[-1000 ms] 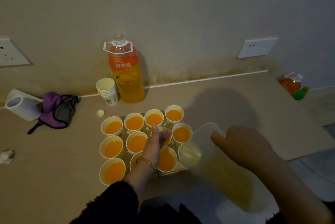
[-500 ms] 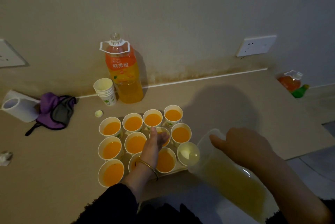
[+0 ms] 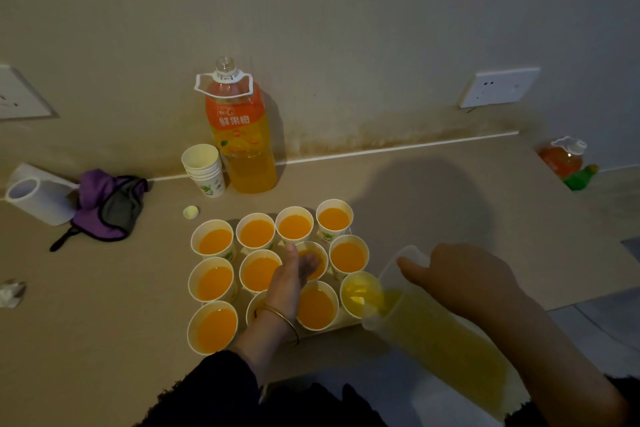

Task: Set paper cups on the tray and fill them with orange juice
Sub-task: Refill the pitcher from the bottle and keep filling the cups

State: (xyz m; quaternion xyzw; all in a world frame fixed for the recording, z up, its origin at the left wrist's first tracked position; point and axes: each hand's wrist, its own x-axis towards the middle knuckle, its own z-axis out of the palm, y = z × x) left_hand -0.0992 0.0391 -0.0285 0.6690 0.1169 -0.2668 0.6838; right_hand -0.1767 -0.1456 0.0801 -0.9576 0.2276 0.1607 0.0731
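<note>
Paper cups filled orange, right hand gripping tilted jug at corner cup, left hand resting open among them

We see a dim, yellowish, grainy view. A broad soft shadow lies across the surface toward the wall; straight lines bow at the wide-angle edges, and the near foreground looks soft.

Right hand grips the clear jug, tilted, spout over the near-right cup, which holds pale yellow juice. Left hand lies over the middle cups, fingers loose. Paper cups stand three rows of four, most visibly full. Behind them are the uncapped juice bottle and the spare cup stack.
</note>
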